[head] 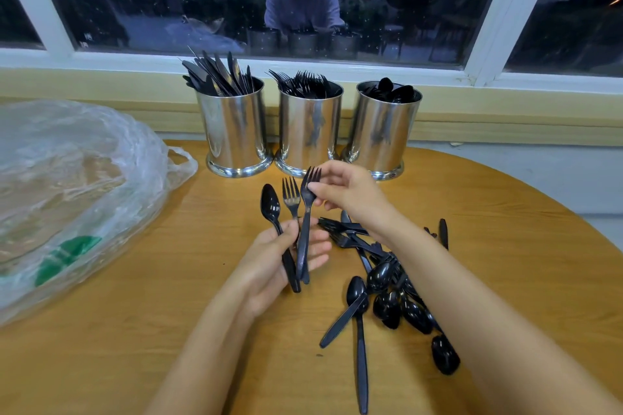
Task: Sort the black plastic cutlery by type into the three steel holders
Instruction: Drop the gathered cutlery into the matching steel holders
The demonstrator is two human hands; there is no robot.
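The left grip (286, 259), at frame centre, clasps the handles of a spoon (270, 207), a short fork (291, 195) and a tall fork (305, 222). The right grip (344, 192) pinches the tall fork's neck. A loose cutlery pile (387, 290) lies lower right on the tabletop (505, 246). The steel holders (308, 125) stand above, and a plastic bag (67, 185) lies at left.

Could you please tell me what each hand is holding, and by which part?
The left hand grips a spoon and a fork by their handles; the right hand pinches a second fork just below its tines.
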